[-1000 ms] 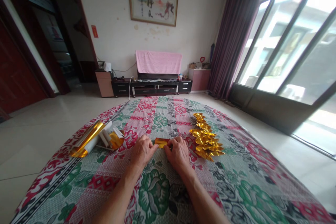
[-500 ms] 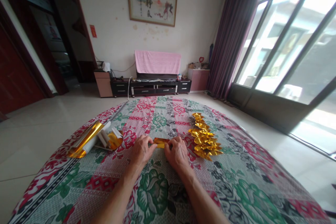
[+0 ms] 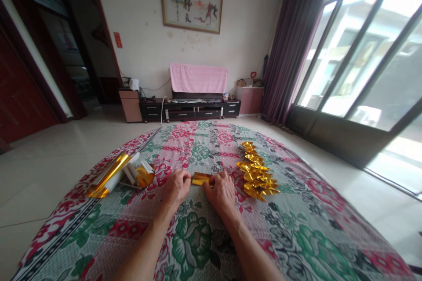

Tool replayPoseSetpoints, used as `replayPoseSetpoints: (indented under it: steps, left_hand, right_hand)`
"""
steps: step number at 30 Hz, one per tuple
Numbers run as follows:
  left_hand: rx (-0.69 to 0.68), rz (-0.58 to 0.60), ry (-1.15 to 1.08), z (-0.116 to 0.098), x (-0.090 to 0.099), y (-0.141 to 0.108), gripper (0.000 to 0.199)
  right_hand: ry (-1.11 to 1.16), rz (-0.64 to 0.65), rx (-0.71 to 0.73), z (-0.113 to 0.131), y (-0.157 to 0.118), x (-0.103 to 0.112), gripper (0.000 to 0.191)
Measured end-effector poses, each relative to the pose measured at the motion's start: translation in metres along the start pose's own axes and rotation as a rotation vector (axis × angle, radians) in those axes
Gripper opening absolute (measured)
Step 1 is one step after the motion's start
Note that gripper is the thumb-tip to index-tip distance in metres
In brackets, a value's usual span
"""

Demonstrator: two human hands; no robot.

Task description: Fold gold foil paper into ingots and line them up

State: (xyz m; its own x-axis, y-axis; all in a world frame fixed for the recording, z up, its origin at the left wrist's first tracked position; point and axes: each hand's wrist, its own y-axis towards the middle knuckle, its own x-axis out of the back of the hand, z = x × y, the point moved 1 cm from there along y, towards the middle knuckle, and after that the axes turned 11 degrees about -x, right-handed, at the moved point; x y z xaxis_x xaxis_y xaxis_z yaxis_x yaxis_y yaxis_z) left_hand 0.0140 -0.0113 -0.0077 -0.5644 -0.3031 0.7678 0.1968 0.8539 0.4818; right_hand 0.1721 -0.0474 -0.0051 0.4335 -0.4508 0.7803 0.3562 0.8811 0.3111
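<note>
Left hand [image 3: 176, 188] has slipped off to the left a bit since the earlier frame, so more of the gold strip [image 3: 201, 178] shows now, while the right hand [image 3: 222, 191] has barely budged. The strip's lying just below the centre of the frame, on the flowery cloth [image 3: 201, 151], between the person's hands. Right thumb and curled fingers look to be pinching its right end; the left fingers are bunched up right by the other end, but can't tell if they've actually got hold of it. As for progress, there's a row of gold folded pieces [image 3: 253, 167] right of centre, all pointy and looking finished. The one in hand is only partway, I'd say: it's still a flat little band with none of those points, so most of its shaping looks left. Over at centre left sit some rolled gold sheets [image 3: 114, 173] and a loose gold-and-white bunch [image 3: 144, 176], seemingly unworked.
</note>
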Motion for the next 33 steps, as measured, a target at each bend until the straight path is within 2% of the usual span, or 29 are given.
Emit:
replayPoseSetpoints:
  steps: [5, 10, 18, 26, 33]
  left_hand:
    - [-0.008, -0.049, -0.037, -0.005, -0.003, -0.002, 0.016]
    - [-0.101, -0.009, 0.145, -0.014, -0.007, -0.005, 0.034]
    - [-0.104, -0.006, 0.272, -0.014, -0.014, -0.004, 0.039]
    - [-0.029, 0.05, 0.104, -0.004, -0.011, 0.001, 0.036]
    - [-0.034, 0.101, -0.021, 0.006, -0.008, 0.002, 0.026]
  right_hand:
    - [0.007, -0.008, 0.006, 0.001, -0.001, 0.001, 0.014]
    - [0.004, -0.012, 0.012, 0.001, -0.002, 0.002, 0.014]
    - [0.017, -0.015, -0.014, 0.002, -0.003, 0.004, 0.012]
    - [0.072, -0.006, 0.0, -0.004, 0.0, 0.002, 0.005]
    - [0.088, -0.001, 0.005, -0.006, 0.002, 0.003, 0.012]
